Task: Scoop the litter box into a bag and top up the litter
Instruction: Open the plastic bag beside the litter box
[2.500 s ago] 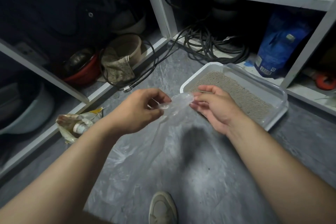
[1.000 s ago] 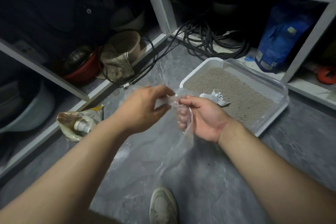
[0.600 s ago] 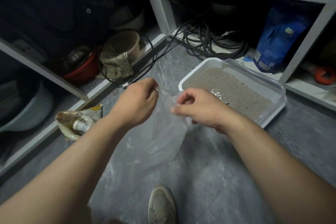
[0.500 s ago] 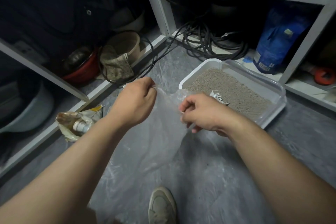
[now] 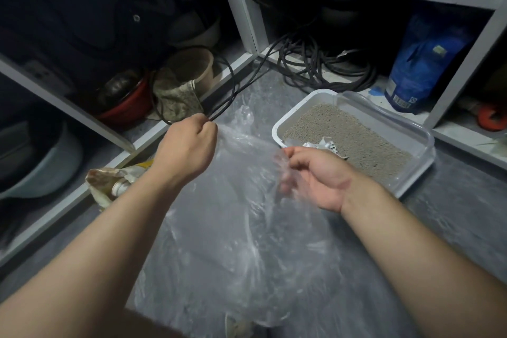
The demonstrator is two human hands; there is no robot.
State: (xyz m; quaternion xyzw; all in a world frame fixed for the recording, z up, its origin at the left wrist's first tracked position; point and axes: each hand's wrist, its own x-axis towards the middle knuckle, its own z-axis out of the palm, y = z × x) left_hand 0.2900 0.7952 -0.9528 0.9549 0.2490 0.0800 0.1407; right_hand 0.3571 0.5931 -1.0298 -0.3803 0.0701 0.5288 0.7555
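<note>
Between the left hand (image 5: 189,148) and right hand (image 5: 315,173), each pinching one edge, a clear plastic bag (image 5: 241,228) hangs open above the floor. Beyond, the litter box (image 5: 419,140) holds unscooped litter and a pale scoop (image 5: 327,145). Scooping and topping up from the blue litter bag (image 5: 422,63) apparently remain.

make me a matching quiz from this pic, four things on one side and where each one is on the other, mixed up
Things:
1. clear bag
2. scoop
3. blue bag
4. cables

Places:
A. on the litter in the litter box
B. coiled on the bottom shelf by the corner post
C. held between left hand and right hand
D. upright on the shelf behind the box

Pairs: 1-C, 2-A, 3-D, 4-B
</note>
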